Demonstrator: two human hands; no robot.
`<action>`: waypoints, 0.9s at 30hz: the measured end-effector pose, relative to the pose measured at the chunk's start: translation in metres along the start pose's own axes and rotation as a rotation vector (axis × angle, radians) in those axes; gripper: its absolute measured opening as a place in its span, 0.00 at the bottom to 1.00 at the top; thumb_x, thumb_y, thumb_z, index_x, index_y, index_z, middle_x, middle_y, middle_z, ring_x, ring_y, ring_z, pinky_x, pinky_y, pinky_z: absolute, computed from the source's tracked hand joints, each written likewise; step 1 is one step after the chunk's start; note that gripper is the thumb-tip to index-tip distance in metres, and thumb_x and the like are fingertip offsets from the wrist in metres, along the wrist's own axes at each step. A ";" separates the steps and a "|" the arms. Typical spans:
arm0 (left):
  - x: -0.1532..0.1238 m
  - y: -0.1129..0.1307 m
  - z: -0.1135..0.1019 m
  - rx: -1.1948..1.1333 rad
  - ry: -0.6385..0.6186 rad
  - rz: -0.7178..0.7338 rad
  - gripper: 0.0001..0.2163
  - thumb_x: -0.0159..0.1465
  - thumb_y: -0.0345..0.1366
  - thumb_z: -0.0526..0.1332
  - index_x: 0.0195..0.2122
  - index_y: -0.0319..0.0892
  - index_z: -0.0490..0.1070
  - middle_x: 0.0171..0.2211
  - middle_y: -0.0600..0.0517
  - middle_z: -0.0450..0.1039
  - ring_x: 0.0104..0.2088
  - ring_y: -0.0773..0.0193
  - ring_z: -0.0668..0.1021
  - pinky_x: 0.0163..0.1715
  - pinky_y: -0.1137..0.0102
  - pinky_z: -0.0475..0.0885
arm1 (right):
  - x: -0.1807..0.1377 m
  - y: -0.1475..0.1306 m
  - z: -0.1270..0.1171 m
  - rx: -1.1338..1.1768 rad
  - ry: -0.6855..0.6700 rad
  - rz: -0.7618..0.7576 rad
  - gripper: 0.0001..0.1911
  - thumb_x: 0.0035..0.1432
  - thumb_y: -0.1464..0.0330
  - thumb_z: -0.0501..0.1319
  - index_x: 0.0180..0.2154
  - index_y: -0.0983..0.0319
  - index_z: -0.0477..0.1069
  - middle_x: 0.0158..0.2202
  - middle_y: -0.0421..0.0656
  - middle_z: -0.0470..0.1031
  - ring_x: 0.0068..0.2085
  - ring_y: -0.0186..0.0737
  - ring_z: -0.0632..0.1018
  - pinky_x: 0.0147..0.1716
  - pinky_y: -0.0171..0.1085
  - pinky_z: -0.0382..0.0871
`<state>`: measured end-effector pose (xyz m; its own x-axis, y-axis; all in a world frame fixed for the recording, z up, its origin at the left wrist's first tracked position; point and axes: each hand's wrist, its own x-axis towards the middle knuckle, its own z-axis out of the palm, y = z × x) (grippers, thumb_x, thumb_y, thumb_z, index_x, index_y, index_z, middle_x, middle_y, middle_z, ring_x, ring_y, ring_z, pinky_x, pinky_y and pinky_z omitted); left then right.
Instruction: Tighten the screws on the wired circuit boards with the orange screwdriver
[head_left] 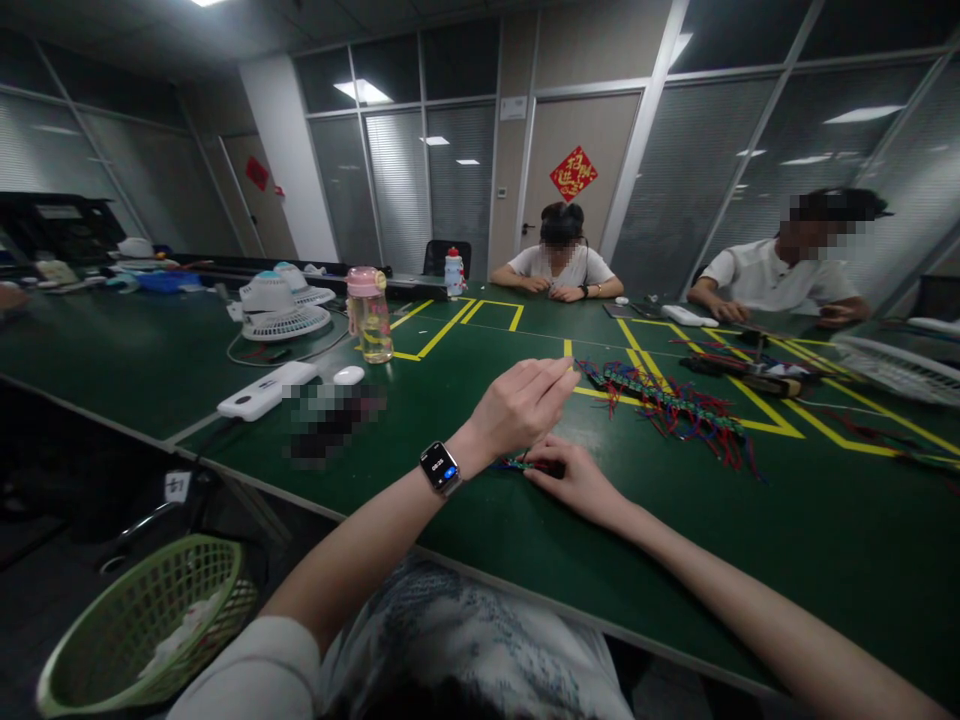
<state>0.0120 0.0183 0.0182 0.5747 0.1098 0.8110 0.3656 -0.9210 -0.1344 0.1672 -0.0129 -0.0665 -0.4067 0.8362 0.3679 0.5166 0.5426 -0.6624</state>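
Observation:
My left hand (525, 405), with a watch (439, 467) on its wrist, is raised over the table with its fingertips pinched together. Whether anything thin is between them I cannot make out. Its fingertips are close to the near end of a long row of green circuit boards (660, 395) with red and blue wires. Lower down, my right hand (574, 482) rests on the table, thumb and fingers closed on a short piece of wired circuit board (516, 463). Part of that piece is hidden under the hands.
A pink-lidded bottle (369, 318), a white power bank (266, 390) and white fans (281, 305) stand to the left. Yellow tape (442, 330) marks the green table (465, 580). Two people sit across it. A green basket (217, 580) is on the floor at left.

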 end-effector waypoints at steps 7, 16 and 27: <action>-0.001 0.003 -0.004 -0.417 0.175 -0.388 0.08 0.63 0.38 0.60 0.38 0.40 0.75 0.36 0.49 0.68 0.37 0.64 0.73 0.42 0.67 0.71 | 0.000 -0.004 -0.002 -0.040 -0.006 -0.015 0.07 0.57 0.71 0.61 0.36 0.62 0.78 0.34 0.44 0.73 0.34 0.38 0.75 0.35 0.37 0.69; -0.006 -0.013 -0.012 -0.967 0.047 -0.626 0.14 0.60 0.37 0.62 0.48 0.42 0.72 0.42 0.47 0.72 0.38 0.64 0.76 0.39 0.67 0.74 | 0.000 -0.003 0.000 -0.042 0.028 0.007 0.07 0.55 0.72 0.63 0.37 0.62 0.77 0.33 0.43 0.75 0.32 0.37 0.75 0.33 0.36 0.69; -0.008 -0.013 -0.016 -0.986 0.127 -0.702 0.15 0.60 0.39 0.63 0.47 0.40 0.73 0.39 0.48 0.73 0.37 0.64 0.77 0.38 0.68 0.74 | -0.001 -0.006 0.000 -0.063 0.055 0.021 0.05 0.55 0.72 0.62 0.34 0.63 0.77 0.32 0.44 0.75 0.31 0.36 0.74 0.31 0.35 0.68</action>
<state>-0.0094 0.0233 0.0223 0.3793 0.7118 0.5912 -0.1766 -0.5715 0.8014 0.1647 -0.0172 -0.0631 -0.3543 0.8498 0.3904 0.5720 0.5272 -0.6284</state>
